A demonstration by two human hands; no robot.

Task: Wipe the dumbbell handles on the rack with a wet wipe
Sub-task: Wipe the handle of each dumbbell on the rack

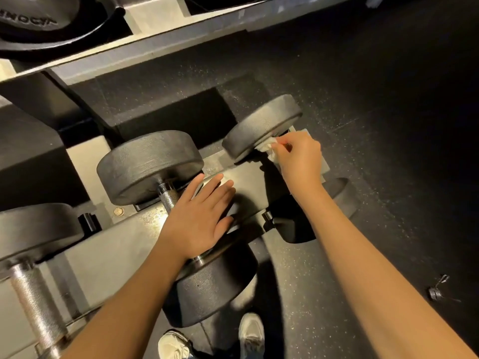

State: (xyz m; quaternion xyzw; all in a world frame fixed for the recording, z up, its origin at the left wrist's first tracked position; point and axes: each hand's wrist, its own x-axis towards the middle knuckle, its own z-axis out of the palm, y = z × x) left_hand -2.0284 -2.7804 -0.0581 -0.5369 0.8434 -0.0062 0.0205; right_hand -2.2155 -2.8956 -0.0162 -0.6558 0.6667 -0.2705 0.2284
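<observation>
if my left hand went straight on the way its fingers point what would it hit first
Likely the far head of the small dumbbell, near the wipe the right hand pinches. The left hand lies flat, fingers pointing that way across the rack rail; depth is hard to judge.

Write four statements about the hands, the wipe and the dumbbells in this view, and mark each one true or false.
1. The right hand pinches the wipe. True.
2. The left hand grips a second wipe. False: its fingers lie straight across the middle dumbbell and hold nothing.
3. The wipe is beside the far head of the rightmost dumbbell. True.
4. The shoes are black. False: the shoes at the bottom edge are white.
</observation>
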